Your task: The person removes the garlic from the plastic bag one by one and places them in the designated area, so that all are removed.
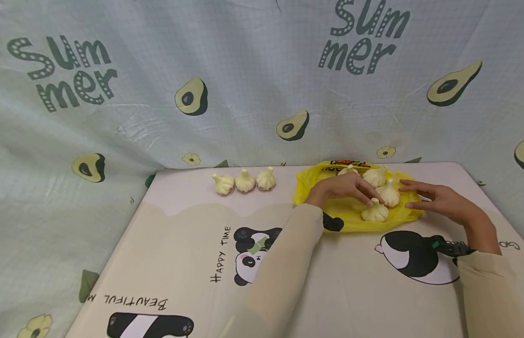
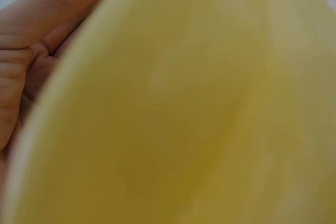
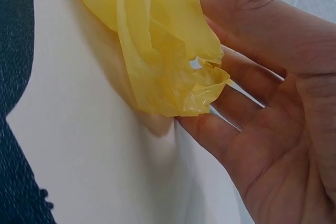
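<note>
A yellow plastic bag (image 1: 346, 213) lies spread on the table with several whole garlic bulbs (image 1: 375, 177) on it. My left hand (image 1: 344, 185) reaches over the bag from the left, thumb and fingertips around the neck of the nearest garlic bulb (image 1: 375, 212). In the left wrist view, yellow plastic (image 2: 199, 103) covers most of that hand. My right hand (image 1: 445, 202) is at the bag's right edge, its fingers spread and loosely bent beside another garlic bulb (image 1: 389, 195). Crumpled plastic (image 3: 173, 72) lies against those fingers in the right wrist view.
Three garlic bulbs (image 1: 245, 181) stand in a row at the back of the table, left of the bag. The table cover (image 1: 181, 244) has panda prints. A pale curtain (image 1: 245, 56) with avocado prints hangs right behind the table's back edge.
</note>
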`<state>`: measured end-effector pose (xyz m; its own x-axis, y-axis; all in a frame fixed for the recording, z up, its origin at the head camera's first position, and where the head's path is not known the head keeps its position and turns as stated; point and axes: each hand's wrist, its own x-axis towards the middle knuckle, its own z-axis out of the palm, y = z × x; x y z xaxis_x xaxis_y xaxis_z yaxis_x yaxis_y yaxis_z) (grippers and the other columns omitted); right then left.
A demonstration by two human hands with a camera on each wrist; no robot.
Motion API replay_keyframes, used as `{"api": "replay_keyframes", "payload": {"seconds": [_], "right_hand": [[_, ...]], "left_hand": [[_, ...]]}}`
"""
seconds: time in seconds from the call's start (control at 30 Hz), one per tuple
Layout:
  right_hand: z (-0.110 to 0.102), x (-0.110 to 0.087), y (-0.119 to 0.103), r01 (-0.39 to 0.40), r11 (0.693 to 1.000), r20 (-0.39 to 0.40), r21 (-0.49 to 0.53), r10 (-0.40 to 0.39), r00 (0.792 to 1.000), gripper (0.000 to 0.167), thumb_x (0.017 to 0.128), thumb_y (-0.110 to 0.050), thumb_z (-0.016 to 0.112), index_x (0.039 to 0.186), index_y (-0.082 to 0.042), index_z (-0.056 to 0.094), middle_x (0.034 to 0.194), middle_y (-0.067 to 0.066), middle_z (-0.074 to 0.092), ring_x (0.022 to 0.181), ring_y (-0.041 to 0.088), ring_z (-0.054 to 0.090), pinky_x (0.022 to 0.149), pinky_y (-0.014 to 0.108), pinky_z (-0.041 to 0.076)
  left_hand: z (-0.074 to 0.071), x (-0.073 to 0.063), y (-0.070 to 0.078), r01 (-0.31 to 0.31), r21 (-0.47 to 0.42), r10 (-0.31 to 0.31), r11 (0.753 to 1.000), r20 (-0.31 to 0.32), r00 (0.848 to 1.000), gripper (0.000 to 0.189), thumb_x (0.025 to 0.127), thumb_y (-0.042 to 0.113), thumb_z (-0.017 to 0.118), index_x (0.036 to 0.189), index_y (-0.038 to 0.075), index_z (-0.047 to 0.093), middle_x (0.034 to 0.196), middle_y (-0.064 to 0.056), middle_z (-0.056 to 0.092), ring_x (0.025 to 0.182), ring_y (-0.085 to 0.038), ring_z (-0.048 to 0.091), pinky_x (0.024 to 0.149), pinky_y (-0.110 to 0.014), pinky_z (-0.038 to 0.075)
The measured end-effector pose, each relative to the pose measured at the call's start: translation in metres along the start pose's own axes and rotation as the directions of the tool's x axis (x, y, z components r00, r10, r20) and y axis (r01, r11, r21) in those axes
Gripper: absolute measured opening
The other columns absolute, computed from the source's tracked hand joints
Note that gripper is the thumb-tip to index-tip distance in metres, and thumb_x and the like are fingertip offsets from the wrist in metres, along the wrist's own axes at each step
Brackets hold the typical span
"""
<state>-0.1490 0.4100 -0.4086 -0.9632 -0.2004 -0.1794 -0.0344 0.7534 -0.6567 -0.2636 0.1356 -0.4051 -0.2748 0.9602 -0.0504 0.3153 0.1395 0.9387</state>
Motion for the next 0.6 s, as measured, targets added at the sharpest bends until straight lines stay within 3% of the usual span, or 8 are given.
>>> {"api": "replay_keyframes", "payload": {"seconds": [0.17,0.33,0.47,0.6], "right_hand": [[-0.001,0.0,0.001,0.01,1.0,-0.004,-0.015,-0.01,1.0,0.058,0.096,-0.03,0.071,0.144,-0.002,0.053,0.161,0.028,0.028,0.141,0.061,0.025,0.104,0.077,0.028],[-0.001,0.001,0.002,0.019,0.999,-0.008,-0.039,-0.019,1.0,0.058,0.096,-0.03,0.072,0.144,-0.002,0.054,0.16,0.028,0.03,0.14,0.061,0.027,0.104,0.078,0.029],[-0.001,0.002,0.003,0.011,0.999,-0.007,-0.039,-0.011,1.0,0.058,0.096,-0.031,0.072,0.144,-0.003,0.054,0.16,0.028,0.03,0.141,0.061,0.027,0.104,0.077,0.029],[0.0,0.002,0.002,0.005,1.0,-0.007,-0.03,-0.006,1.0,0.059,0.096,-0.031,0.071,0.144,-0.002,0.053,0.16,0.028,0.03,0.141,0.06,0.026,0.104,0.077,0.028]], "left_hand": [[0.001,-0.001,0.007,0.056,0.046,-0.054,0.997,-0.036,0.998,0.026,0.092,0.009,0.074,0.118,0.005,0.077,0.106,0.004,0.078,0.103,0.0,0.065,0.091,-0.017,0.05],[0.001,-0.002,0.012,0.114,-0.026,-0.115,0.993,-0.045,0.992,0.027,0.091,0.007,0.076,0.118,0.004,0.077,0.104,0.004,0.078,0.103,-0.002,0.066,0.092,-0.017,0.05],[0.001,-0.002,0.012,0.109,-0.067,-0.112,0.992,-0.035,0.993,0.027,0.091,0.004,0.075,0.118,0.001,0.076,0.105,0.002,0.078,0.103,-0.005,0.067,0.092,-0.019,0.052],[-0.001,-0.003,0.009,0.074,-0.011,-0.074,0.997,-0.034,0.997,0.026,0.093,0.008,0.074,0.119,0.003,0.076,0.105,0.003,0.077,0.103,-0.005,0.066,0.092,-0.018,0.051]]}}
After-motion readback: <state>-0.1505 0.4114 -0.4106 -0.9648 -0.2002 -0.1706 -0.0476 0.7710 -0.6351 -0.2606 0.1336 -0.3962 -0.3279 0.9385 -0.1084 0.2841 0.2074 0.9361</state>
